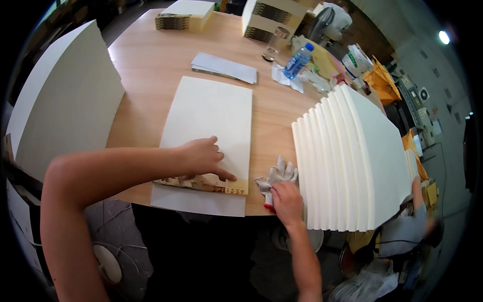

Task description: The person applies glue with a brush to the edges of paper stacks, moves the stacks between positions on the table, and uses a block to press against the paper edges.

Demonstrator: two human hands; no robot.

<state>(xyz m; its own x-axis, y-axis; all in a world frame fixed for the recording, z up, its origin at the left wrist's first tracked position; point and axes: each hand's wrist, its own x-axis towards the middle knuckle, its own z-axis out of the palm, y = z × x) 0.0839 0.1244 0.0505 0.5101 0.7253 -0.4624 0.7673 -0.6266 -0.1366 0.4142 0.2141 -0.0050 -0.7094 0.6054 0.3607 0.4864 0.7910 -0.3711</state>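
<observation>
Left hand (201, 157), fingers (225, 174) splayed over a white board (216, 110), some hidden, right hand (288, 201) pinching a glove (277, 173) by the worktop's (143, 70) near edge, pinch partly obscured.

The desk (143, 60) has a pale wood-grain top — a white panel (209, 113) with a patterned edge lies mid-desk over a plain sheet (198, 201), a glove (282, 174) just to its right; a tall white stack (70, 100) stands left, a ridged white pile (334, 166) right, a blue-capped bottle (298, 62) and glass jar (275, 45) farther back
</observation>
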